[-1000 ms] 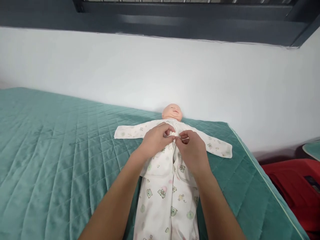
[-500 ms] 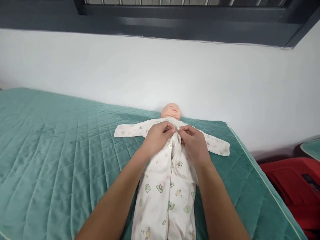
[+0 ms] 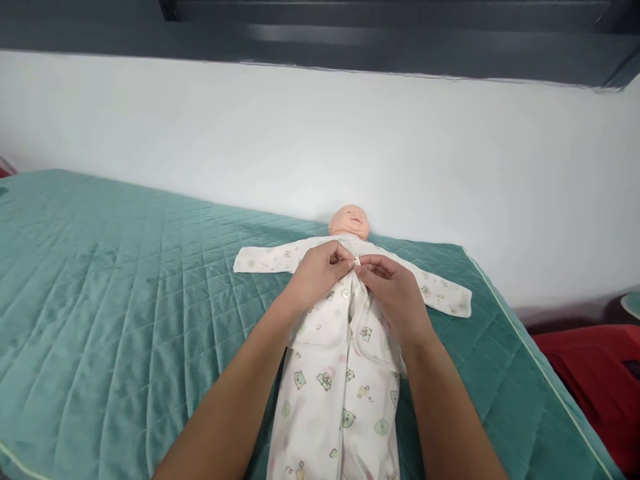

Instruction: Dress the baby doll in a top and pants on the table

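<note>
A baby doll (image 3: 349, 222) lies on its back, its head toward the wall, dressed in a white baby shirt (image 3: 320, 327) printed with small animals. Both sleeves spread out to the sides. At the chest, my left hand (image 3: 321, 273) pinches one front edge of the shirt. Facing it, my right hand (image 3: 393, 287) pinches the other edge, the fingertips of both nearly touching. What lies between the fingertips is too small to make out. A white button (image 3: 345, 293) shows just below my hands. White patterned pants (image 3: 330, 413) cover the lower body.
A green quilted bed cover (image 3: 140, 320) spreads under the doll. Behind it rises a white wall (image 3: 250, 147) with a dark frame (image 3: 320, 43) along the top. Something red (image 3: 595, 380) stands beyond the bed's right edge.
The view has shifted slightly, so the doll appears a little farther right. My fingertips have drawn closer together at the shirt's front edges.
</note>
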`<state>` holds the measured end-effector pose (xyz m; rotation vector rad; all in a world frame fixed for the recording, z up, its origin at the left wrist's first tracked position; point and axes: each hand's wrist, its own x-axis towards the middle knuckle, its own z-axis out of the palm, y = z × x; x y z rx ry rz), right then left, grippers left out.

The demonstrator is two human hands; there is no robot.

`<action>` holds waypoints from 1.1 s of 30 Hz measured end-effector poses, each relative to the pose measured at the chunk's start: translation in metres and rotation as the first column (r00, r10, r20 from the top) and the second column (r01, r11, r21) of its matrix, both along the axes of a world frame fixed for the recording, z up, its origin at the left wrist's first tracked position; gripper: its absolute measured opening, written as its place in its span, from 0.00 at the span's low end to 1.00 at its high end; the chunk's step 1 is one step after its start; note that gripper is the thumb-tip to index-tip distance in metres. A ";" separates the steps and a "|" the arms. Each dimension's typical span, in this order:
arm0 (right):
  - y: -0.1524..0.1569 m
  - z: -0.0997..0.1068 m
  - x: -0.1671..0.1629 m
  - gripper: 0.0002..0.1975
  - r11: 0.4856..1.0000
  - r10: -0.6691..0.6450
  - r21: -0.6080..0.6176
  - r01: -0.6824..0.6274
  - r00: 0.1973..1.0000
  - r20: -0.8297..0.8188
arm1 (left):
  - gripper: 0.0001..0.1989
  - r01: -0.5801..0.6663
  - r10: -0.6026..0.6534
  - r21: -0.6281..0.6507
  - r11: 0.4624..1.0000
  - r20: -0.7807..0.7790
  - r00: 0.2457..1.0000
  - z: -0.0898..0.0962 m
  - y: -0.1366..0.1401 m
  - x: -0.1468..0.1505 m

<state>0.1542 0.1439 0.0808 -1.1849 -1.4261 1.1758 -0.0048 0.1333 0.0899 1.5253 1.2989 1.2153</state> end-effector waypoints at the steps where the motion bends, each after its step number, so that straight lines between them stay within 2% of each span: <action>1: -0.001 0.000 -0.001 0.12 1.000 0.001 0.010 -0.001 1.000 0.004 | 0.02 -0.004 0.004 0.001 1.000 -0.003 1.000 0.000 0.001 0.000; 6: -0.005 0.004 -0.007 0.12 0.999 -0.035 0.042 0.032 0.996 0.085 | 0.02 -0.034 0.036 0.020 0.999 -0.075 0.997 -0.002 0.002 0.002; 9: -0.008 0.006 -0.011 0.12 0.993 -0.095 0.091 0.078 0.974 0.204 | 0.04 0.011 -0.002 0.074 0.997 -0.117 0.993 -0.004 0.002 0.000; 12: -0.010 0.007 -0.013 0.15 0.991 -0.095 0.116 0.064 0.954 0.284 | 0.06 0.062 -0.049 0.093 0.994 -0.136 0.990 -0.005 0.002 -0.001; 16: -0.011 0.007 -0.013 0.14 0.990 -0.089 0.130 0.049 0.945 0.316 | 0.06 0.012 0.006 0.087 0.996 -0.199 0.980 -0.005 0.001 0.002; 23: -0.013 0.009 -0.014 0.17 0.984 -0.075 0.177 0.005 0.918 0.391 | 0.05 -0.038 0.044 0.048 0.998 -0.113 0.993 -0.001 0.001 0.005; 30: -0.010 0.008 -0.011 0.18 0.985 -0.055 0.170 -0.023 0.896 0.441 | 0.08 -0.046 0.044 -0.027 0.999 -0.073 0.996 0.003 0.000 0.006; 33: -0.011 0.008 -0.011 0.17 0.984 -0.055 0.174 -0.025 0.898 0.437 | 0.07 -0.014 0.015 -0.050 0.999 0.011 1.000 0.001 0.000 0.004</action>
